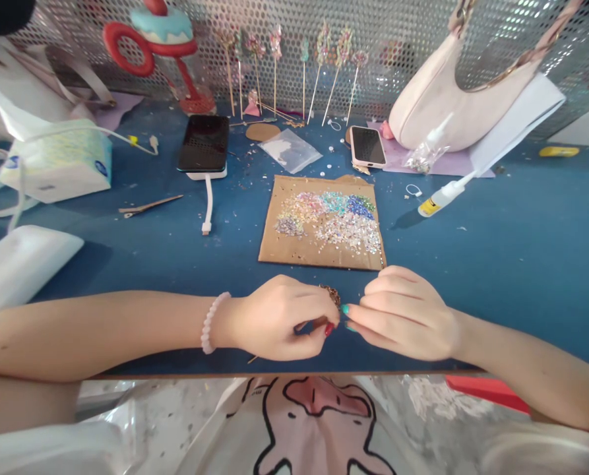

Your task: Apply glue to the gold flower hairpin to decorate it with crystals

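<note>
- Brown openwork ornament [330, 294], small and dark with a pierced, knobbly edge, is pinched at the fingertips of the left hand [288, 319], just above the blue tabletop [175, 254] near its front edge; fingers hide its lower part.
- In the foreground, a shirt [318, 429] bears a pink cartoon animal outlined in black; its partly folded lettering cannot be made out.
- Teal-nailed fingertips of the right hand [405, 313] curl in just beside the ornament; whether they grip anything cannot be told.
- Beyond the hands, a cardboard sheet [294, 253] carries sequins [341, 221] in pink, yellow, turquoise, blue, lilac and white.
- To its right, a glue bottle [440, 200] wears a yellow label, its print too small to read.
- At left, a floral tissue pack [59, 165] shows a blue logo, also illegible.
- Farther back, decorated sticks [304, 79] stand before a perforated metal panel [279, 13].
</note>
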Tool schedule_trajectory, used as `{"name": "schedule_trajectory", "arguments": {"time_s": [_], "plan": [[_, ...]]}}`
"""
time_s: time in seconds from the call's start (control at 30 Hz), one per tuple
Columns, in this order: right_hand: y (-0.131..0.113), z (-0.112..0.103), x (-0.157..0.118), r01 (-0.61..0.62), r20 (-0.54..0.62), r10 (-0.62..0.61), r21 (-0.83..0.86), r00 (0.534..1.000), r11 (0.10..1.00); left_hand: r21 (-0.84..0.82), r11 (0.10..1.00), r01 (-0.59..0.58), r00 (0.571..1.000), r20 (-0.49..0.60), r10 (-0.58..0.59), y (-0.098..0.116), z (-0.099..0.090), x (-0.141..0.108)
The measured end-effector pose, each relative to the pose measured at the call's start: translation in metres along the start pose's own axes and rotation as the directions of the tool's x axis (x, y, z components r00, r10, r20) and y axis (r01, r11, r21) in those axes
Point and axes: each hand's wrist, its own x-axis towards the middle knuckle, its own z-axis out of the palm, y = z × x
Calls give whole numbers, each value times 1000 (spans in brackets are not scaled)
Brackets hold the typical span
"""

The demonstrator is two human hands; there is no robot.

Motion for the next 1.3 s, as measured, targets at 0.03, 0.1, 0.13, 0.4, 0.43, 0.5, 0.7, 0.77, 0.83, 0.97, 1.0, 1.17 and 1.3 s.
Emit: {"name": "schedule_trajectory", "arguments": {"time_s": [0.03, 0.1, 0.13, 0.4, 0.43, 0.5, 0.7, 0.77, 0.83, 0.97, 1.0, 1.17, 1.3], "plan": [[0, 0, 0, -2, 2, 2, 0, 1000, 1000, 16, 1000, -6, 1000, -2, 6, 0, 0, 0], [1, 1, 0, -6, 7, 6, 1, 1000, 1000, 42, 999, -6, 1000, 5, 5, 0, 1, 0], [1, 1, 1, -7, 10, 7, 2, 1000, 1000, 54, 999, -2, 1000, 12, 2, 0, 1, 0], [1, 2, 2, 21, 28, -22, 35, 999, 999, 58, 998, -3, 1000, 6, 3, -1, -2, 2], [1, 1, 2, 25, 28, -26, 33, 999, 999, 58, 998, -7, 1000, 9, 6, -1, -2, 2], [0, 0, 2, 39, 31, -40, 26, 999, 999, 54, 998, -15, 1000, 11, 15, -1, -3, 2], [-1, -1, 1, 86, 20, -86, -18, 996, 996, 32, 999, -13, 999, 32, 12, -1, -4, 2], [-1, -1, 1, 95, 12, -94, -19, 995, 995, 28, 1000, -11, 999, 31, 10, -1, -4, 2], [-1, -1, 2, 95, 12, -95, -16, 995, 995, 28, 1000, -9, 1000, 28, 8, -1, -5, 3], [0, 0, 2, 86, 21, -86, -5, 996, 996, 27, 1000, -16, 999, 30, 15, -1, -4, 4], [0, 0, 2, 84, 21, -84, -1, 996, 996, 28, 999, -19, 999, 29, 18, -1, -4, 4], [-1, 0, 2, 82, 19, -82, 0, 996, 997, 27, 999, -17, 999, 39, 16, -1, -3, 3], [-1, 0, 2, 83, 22, -83, 7, 996, 997, 24, 1000, -13, 999, 39, 12, 0, -4, 2]]}}
